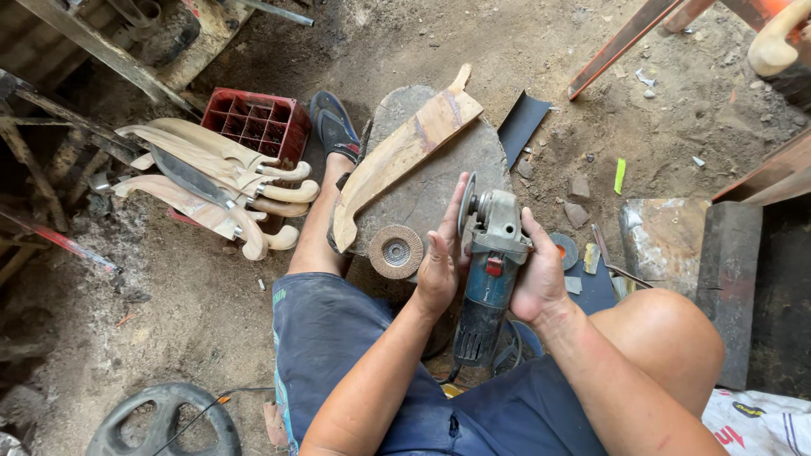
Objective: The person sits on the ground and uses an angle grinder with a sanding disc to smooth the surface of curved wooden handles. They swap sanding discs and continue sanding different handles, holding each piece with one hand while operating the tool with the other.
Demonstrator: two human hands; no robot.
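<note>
The grinder (pixel 490 279) sits upright between both hands over the person's lap, head up, cord end down toward the blue shorts (pixel 355 355). Its thin disc (pixel 465 203) stands edge-on at the upper left of the grey head. The right hand (pixel 536 274) is wrapped around the body just below the head, fingers closed on it. The left hand (pixel 441 257) lies flat and open, fingers straight, palm against the left side of the grinder and fingertips up beside the disc.

Just left of the left hand a flap disc (pixel 395 251) lies on the ground. Beyond it a flat stone (pixel 439 177) bears a long curved wooden blank (pixel 397 156). The person's foot in a sandal (pixel 334 127) rests beside the stone. Further left, several wooden sheaths (pixel 211 169) with pale curved handles are stacked against a red crate (pixel 258 118). A black ring-shaped part (pixel 165 418) lies at the lower left on the dirt
</note>
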